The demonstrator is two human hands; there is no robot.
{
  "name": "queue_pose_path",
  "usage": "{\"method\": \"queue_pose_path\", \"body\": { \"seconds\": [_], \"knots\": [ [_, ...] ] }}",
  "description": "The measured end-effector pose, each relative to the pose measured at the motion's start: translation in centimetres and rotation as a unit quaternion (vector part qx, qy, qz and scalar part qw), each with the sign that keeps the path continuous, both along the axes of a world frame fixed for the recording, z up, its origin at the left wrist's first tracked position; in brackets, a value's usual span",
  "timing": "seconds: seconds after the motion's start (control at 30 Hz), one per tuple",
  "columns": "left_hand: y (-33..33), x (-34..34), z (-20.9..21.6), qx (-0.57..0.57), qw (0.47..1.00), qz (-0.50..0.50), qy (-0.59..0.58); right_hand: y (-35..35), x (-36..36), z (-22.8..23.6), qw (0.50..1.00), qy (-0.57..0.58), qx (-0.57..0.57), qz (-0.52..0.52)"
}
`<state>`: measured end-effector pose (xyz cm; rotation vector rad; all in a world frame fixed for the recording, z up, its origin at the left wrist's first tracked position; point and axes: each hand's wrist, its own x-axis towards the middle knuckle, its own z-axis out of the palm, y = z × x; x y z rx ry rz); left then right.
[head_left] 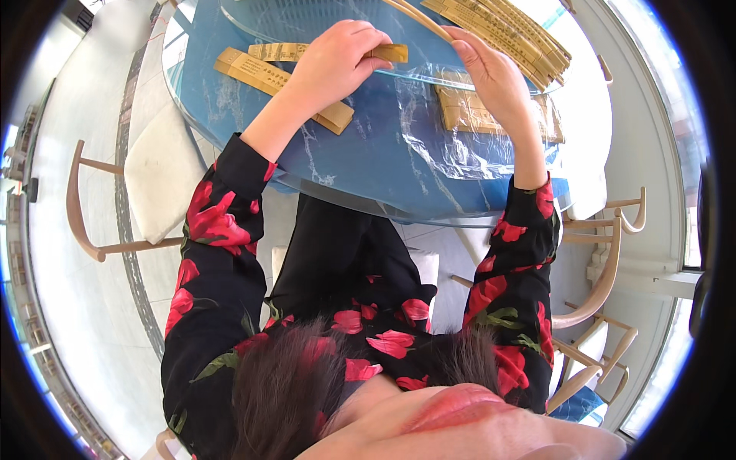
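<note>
My left hand (334,67) is closed around a narrow golden-brown paper sleeve (276,52), whose short end sticks out past the fingertips. In my right hand (494,80), pinched between thumb and fingers, is a pair of pale wooden chopsticks (418,15) slanting up to the left, their far ends cut off by the frame. Beneath my left wrist, more flat printed sleeves (253,70) lie on the blue table (353,165). A clear plastic bag (460,157) with brown paper packets inside lies beneath and beside my right hand.
Several more long printed sleeves (510,38) are fanned in a pile at the upper right. The table has a glass top with a curved edge. A cushioned chair (162,172) stands at the left, and wooden chairs (598,291) stand at the right.
</note>
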<state>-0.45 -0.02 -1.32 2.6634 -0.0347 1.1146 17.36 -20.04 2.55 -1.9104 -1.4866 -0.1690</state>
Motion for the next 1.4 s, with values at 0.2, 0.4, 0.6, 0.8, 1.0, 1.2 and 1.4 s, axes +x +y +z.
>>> {"method": "queue_pose_path", "body": {
  "seconds": [0.2, 0.4, 0.6, 0.8, 1.0, 1.2, 1.4],
  "knots": [
    [0.6, 0.0, -0.2, 0.001, 1.0, 0.019, 0.0, -2.4, 2.1, 1.3, 0.995, -0.025, -0.098, 0.028],
    [0.6, 0.0, -0.1, 0.001, 1.0, 0.018, -0.007, -3.0, 3.6, 0.2, 0.997, -0.035, -0.032, 0.068],
    [1.1, 0.0, -0.2, 0.0, 1.0, 0.025, 0.004, -3.5, 3.1, 1.1, 0.995, -0.074, -0.068, 0.02],
    [1.0, -0.3, -0.3, -0.008, 0.999, 0.043, 0.012, -3.8, 2.0, 1.7, 0.985, -0.166, -0.049, -0.019],
    [0.9, -0.2, -0.3, -0.002, 0.999, 0.033, 0.005, -3.5, 1.8, 1.5, 0.989, -0.132, -0.054, 0.024],
    [0.8, -0.2, 0.3, 0.0, 0.998, -0.021, 0.058, -2.7, 2.5, -0.4, 0.994, -0.063, -0.052, 0.067],
    [-0.4, -0.3, 1.1, -0.041, 0.997, -0.063, 0.008, -2.1, 1.8, -0.7, 0.995, -0.073, -0.041, 0.061]
  ]
}}
